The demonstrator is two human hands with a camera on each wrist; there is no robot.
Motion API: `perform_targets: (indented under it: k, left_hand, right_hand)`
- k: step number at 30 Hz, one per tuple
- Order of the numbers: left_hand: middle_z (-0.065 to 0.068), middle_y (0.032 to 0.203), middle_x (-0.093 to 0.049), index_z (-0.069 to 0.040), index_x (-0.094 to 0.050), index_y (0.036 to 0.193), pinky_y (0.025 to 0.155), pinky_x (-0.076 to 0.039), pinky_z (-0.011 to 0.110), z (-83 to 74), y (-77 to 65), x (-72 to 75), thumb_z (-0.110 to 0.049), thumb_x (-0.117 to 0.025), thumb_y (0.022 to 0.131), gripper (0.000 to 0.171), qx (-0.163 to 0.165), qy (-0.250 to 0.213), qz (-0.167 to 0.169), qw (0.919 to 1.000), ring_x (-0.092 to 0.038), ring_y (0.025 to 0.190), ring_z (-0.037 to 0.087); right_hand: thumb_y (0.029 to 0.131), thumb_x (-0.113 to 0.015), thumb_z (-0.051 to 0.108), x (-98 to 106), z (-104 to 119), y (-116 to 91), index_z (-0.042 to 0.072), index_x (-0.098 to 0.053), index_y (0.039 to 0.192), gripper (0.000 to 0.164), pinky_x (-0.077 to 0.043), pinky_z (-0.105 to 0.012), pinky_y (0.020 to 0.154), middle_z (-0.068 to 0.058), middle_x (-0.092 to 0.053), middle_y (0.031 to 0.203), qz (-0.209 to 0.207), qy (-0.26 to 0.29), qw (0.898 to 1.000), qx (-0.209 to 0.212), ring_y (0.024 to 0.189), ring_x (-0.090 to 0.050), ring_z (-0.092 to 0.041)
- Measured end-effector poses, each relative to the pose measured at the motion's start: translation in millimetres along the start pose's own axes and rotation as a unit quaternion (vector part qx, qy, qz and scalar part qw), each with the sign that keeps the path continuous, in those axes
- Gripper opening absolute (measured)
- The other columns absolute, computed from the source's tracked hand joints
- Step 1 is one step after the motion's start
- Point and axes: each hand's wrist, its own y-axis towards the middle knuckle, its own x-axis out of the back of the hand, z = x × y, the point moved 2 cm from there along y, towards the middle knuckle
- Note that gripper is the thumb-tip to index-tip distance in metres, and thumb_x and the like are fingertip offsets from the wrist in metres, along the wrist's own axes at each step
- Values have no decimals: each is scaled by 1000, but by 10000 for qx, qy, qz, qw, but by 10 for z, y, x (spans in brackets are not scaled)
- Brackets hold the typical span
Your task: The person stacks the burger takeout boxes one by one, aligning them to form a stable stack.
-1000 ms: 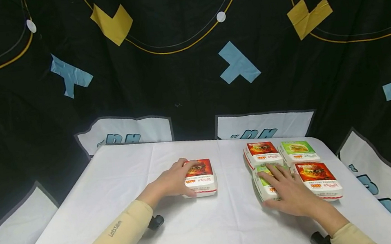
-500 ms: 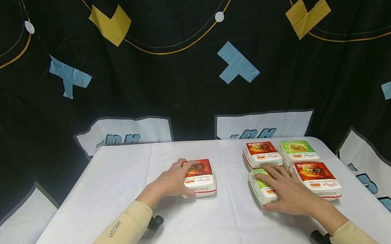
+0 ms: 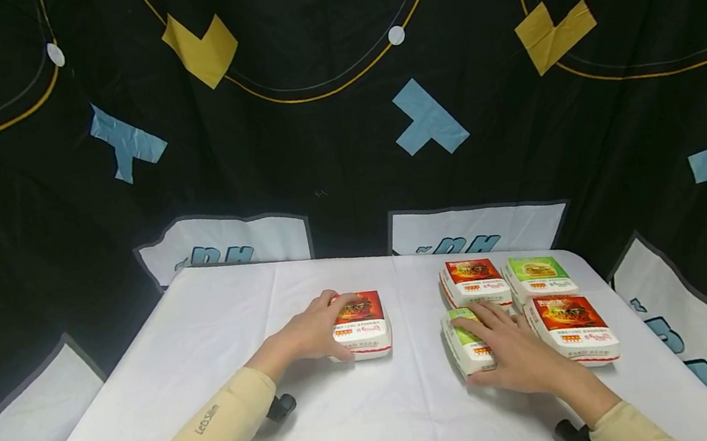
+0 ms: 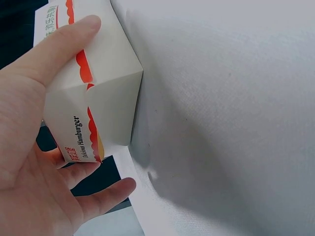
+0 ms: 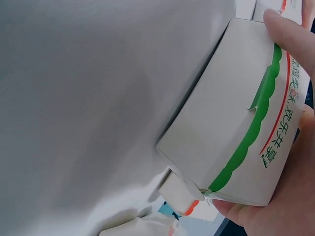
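My left hand [image 3: 309,332] grips a red-topped hamburger box [image 3: 369,325] near the middle of the table. In the left wrist view its thumb presses one wall of the box [image 4: 110,61], with fingers on the far side. Over a green-topped hamburger box [image 3: 465,346] at the right, my right hand [image 3: 524,353] has its fingers across the lid and its thumb at the near side. The right wrist view shows this white carton [image 5: 221,98] with a green scalloped band, its thumb at one upper edge. Both boxes are closed; the hand hides part of each lid.
Behind the right hand stand another red-topped box [image 3: 474,280] and a green-topped box [image 3: 540,274]. A larger red-topped box [image 3: 571,326] sits to its right. White cloth covers the table [image 3: 367,427], and a black curtain [image 3: 332,156] hangs beyond its far edge.
My right hand has slid the green-topped box to the left and slightly nearer, away from the larger red-topped box. My left hand and its box have stayed in place.
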Motion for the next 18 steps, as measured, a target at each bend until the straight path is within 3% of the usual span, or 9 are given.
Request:
perform_targets:
  k: [8,18]
  left_hand:
    - [3,145,-41,-38,-35,152,94,-51,47,13,10,-12,-52,-90,67,102,38,39,33,10000,-45,123,20]
    - [2,144,-40,-39,-35,152,93,-51,45,24,7,-15,-51,-90,67,102,5,-19,23,10000,-46,122,20]
  right_hand:
    - [76,-78,62,0,30,26,43,-37,153,89,-25,-80,104,-7,-25,166,172,126,9997,96,151,-23,-38]
    - [76,-79,43,85,108,93,39,-37,154,89,-21,-82,105,-8,-24,166,607,504,9967,213,151,-21,-40]
